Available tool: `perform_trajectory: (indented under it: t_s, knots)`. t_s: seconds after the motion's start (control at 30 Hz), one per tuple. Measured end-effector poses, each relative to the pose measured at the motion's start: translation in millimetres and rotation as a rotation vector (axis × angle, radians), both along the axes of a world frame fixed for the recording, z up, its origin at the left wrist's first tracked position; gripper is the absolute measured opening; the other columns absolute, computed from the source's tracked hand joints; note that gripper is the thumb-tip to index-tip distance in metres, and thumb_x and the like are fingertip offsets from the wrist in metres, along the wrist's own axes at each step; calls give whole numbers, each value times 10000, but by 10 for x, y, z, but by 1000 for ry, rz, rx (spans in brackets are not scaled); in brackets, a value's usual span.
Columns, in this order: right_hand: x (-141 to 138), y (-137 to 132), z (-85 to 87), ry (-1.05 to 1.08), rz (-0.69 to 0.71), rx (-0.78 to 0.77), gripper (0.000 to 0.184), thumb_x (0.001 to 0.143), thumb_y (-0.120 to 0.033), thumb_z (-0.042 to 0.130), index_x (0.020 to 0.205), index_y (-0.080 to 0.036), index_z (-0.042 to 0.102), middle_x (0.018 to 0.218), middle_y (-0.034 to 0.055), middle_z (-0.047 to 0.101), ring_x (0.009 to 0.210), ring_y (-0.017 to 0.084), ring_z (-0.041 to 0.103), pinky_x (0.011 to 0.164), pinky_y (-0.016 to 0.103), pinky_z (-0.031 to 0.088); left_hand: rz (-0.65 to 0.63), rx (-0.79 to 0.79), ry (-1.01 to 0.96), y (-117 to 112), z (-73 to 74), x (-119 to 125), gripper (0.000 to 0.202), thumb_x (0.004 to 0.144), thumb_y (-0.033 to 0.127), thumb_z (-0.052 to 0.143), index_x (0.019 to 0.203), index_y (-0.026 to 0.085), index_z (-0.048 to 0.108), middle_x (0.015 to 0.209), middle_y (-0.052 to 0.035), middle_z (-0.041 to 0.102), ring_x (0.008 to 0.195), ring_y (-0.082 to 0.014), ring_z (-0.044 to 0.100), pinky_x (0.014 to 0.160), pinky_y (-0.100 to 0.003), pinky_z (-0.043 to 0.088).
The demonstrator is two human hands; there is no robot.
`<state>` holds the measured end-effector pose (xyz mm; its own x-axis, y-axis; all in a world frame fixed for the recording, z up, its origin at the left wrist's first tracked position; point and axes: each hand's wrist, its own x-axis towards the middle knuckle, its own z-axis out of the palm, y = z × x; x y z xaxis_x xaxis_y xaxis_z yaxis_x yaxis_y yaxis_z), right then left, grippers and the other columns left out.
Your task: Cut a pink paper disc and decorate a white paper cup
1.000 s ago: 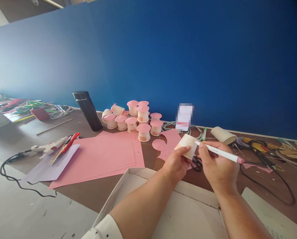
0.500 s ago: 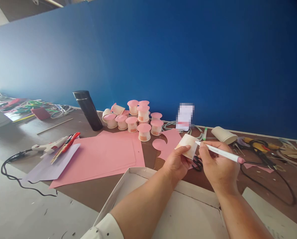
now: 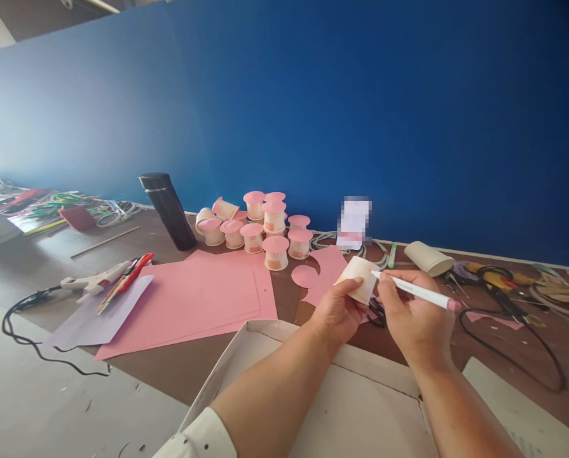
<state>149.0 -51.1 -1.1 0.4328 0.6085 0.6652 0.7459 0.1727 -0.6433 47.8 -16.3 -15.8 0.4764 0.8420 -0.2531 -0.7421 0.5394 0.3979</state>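
Observation:
My left hand (image 3: 337,312) is closed around a small cream paper cup (image 3: 360,278) held on its side above the table. My right hand (image 3: 414,315) grips a white marker with a pink end (image 3: 422,293); its tip touches the cup's wall. Black scissors (image 3: 376,312) lie on the table just under both hands. A pink paper circle (image 3: 304,276) and a cut pink sheet (image 3: 329,270) lie just beyond the left hand.
Several pink-topped cups (image 3: 265,229) cluster at the back beside a black flask (image 3: 168,211). Pink sheets (image 3: 198,302), a glue gun (image 3: 93,280) and a red cutter (image 3: 131,270) lie left. An open white box (image 3: 341,407) sits in front. Another cup (image 3: 428,257) and cables (image 3: 513,305) lie right.
The marker and right hand have shifted slightly left against the cup; otherwise nothing has moved.

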Motion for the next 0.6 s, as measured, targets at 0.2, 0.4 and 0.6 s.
perform_trajectory:
  t_s: [0.2,0.4,0.6]
  knots:
    - [-10,-3,-4,-38,-24,-3,212,794,-396,600,815,-191,646,703,47,689,630,189,652,580,281,484,-7,25,-16,7,-31,0,254,688,151,689,938,107,675,756,-31,643,565,-73,525,539,-183,406]
    - [-32,-2,7,-37,-20,-7,206,790,-393,597,800,-192,641,686,43,682,605,179,641,565,271,478,-10,6,-23,0,-18,-11,249,676,149,699,920,109,674,752,-29,644,559,-71,522,525,-179,399]
    - [-34,6,-1,-44,-25,-7,195,785,-384,601,798,-195,645,681,38,683,607,177,643,576,270,476,11,2,-20,-2,7,-14,229,691,129,678,918,103,671,803,-44,654,604,-75,550,545,-168,414]
